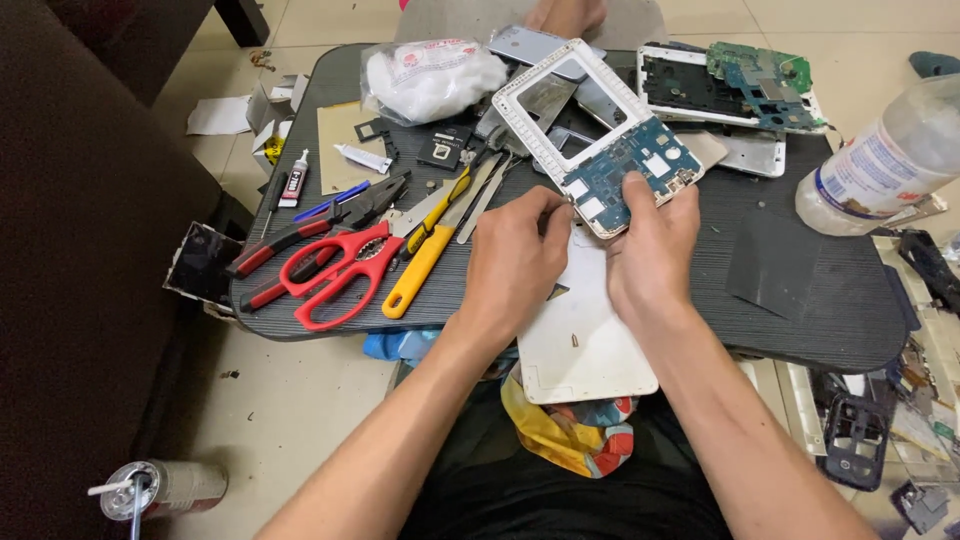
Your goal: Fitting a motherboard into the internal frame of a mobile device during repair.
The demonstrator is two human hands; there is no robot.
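Observation:
My right hand [652, 250] grips the lower end of a white phone frame [560, 110] that carries a blue circuit board [630, 170]; the thumb presses on the board. My left hand [513, 265] pinches the frame's lower left corner, fingers curled. The frame is tilted up over the dark table [800, 290]. Under both hands lies a white back cover [585, 335], overhanging the table's near edge.
Red scissors [340, 270], pliers [320, 225] and a yellow-handled tool [425, 265] lie to the left. A cotton bag [430, 78], a glue tube [293, 182], another opened phone with a green board [735, 90], and a plastic bottle [880, 160] surround the work. Phone parts litter the floor at right.

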